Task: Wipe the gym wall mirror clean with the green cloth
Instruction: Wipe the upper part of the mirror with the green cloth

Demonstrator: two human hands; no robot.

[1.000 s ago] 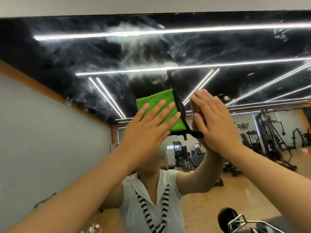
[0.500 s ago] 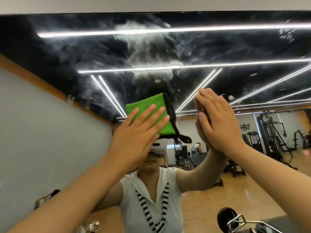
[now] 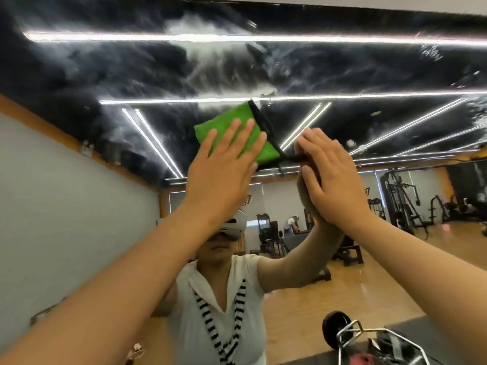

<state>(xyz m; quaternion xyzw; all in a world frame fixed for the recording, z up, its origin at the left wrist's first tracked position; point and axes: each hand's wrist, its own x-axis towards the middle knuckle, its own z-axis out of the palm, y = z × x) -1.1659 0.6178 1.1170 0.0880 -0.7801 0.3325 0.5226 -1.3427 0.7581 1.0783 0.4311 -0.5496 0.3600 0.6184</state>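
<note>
green cloth (image 3: 232, 125) has been raised under flat left hand (image 3: 224, 167) toward remaining smears (image 3: 210, 67); flat right hand (image 3: 332, 175) is braced on mirror (image 3: 105, 64).

Bright, even indoor light fills the gym, cast by white ceiling strips (image 3: 263, 38) reflected above the green cloth (image 3: 229, 127), where they flare into glare across hazy white smears on the mirror (image 3: 79, 61). Wide-angle distortion bows straight lines far from the cloth. The metal frame (image 3: 350, 331) below and right of it is soft and out of focus.
</note>
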